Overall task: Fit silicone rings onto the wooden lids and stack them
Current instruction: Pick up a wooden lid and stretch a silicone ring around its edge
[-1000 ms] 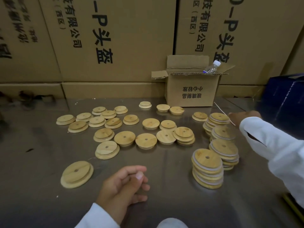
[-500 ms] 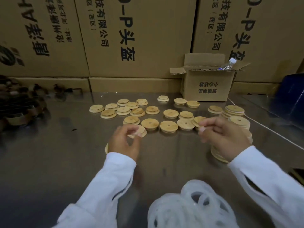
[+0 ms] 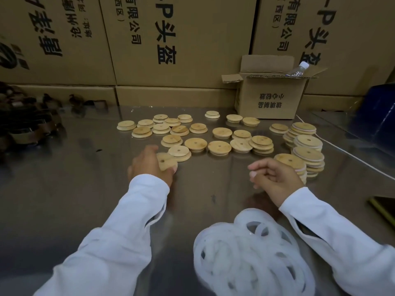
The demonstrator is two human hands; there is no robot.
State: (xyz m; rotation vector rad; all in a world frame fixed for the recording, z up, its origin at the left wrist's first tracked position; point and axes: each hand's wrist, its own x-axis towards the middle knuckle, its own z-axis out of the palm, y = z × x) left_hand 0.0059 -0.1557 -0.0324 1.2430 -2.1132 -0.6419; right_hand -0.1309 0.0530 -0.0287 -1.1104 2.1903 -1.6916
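My left hand [image 3: 147,166] grips a round wooden lid [image 3: 166,161] with a centre hole, low over the steel table. Beside it lie several loose bare lids [image 3: 196,144], spread across the middle. My right hand [image 3: 275,180] hovers to the right with fingers curled and thumb against them; I cannot tell whether anything is between them. Just behind it stand stacks of lids with white rings fitted [image 3: 308,155]. A heap of translucent white silicone rings [image 3: 252,255] lies at the near edge between my sleeves.
A small open cardboard box [image 3: 271,99] with a plastic bottle [image 3: 298,69] in it stands at the back right. Large printed cartons [image 3: 177,39] wall off the back. Dark rolls [image 3: 21,127] crowd the left side. A blue object [image 3: 377,112] and a white cord [image 3: 342,151] are at the right.
My left hand went forward and took a lid from the table. My right hand came back from the stacks at the far right to the middle. The view tilted down and now takes in the ring heap.
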